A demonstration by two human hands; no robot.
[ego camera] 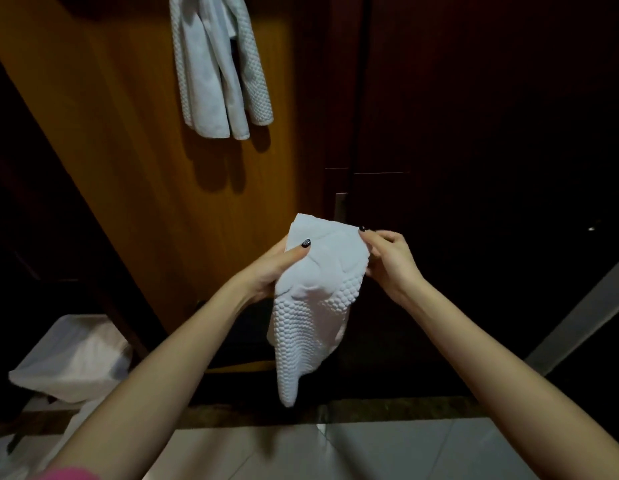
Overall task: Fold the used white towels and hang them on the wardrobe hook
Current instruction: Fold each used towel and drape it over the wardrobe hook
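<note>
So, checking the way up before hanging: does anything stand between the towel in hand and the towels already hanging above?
Nothing visible does. The held towel, gripped by the left hand and pinched by the right hand, has open space up to the hanging towels. The hook itself is not in view.

Bare forearms (155,362), dark speckled nail polish (306,242) on left hand (273,268) and right hand (391,258), pink garment (65,474) at bottom-left.

A single head-worn view looks forward and down, close over both forearms, facing the wardrobe (145,133).
</note>
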